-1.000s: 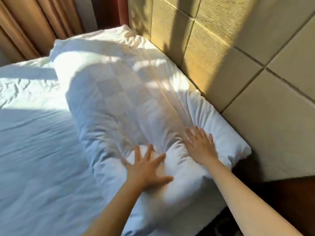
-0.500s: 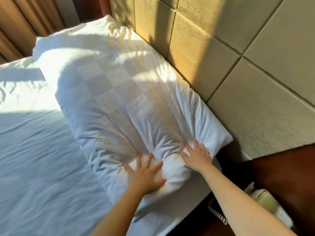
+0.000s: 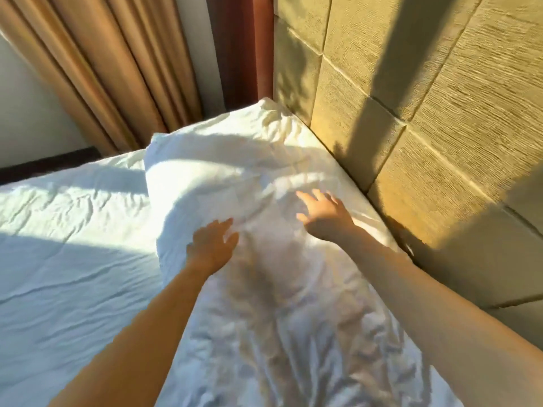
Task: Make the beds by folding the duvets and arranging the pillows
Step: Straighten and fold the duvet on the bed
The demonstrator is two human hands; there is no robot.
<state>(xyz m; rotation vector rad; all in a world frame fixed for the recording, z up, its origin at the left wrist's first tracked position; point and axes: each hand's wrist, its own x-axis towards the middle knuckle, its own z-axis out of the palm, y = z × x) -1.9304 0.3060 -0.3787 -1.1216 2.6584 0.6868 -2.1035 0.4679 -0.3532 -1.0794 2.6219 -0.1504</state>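
Pillow (image 3: 235,183) lies lengthwise along the padded headboard (image 3: 440,142) at the top of the bed, on the white sheet (image 3: 73,245) — that is where a made bed wants it, so the hands seem to be plumping and squaring it rather than carrying it. Left hand (image 3: 213,248) rests palm-down on the pillow's near side, fingers fairly close together and gripping nothing. Right hand (image 3: 324,217) reaches further toward the headboard edge, fingers spread and flat — whether it presses or just skims the cloth I cannot tell. Both arms are stretched well forward.
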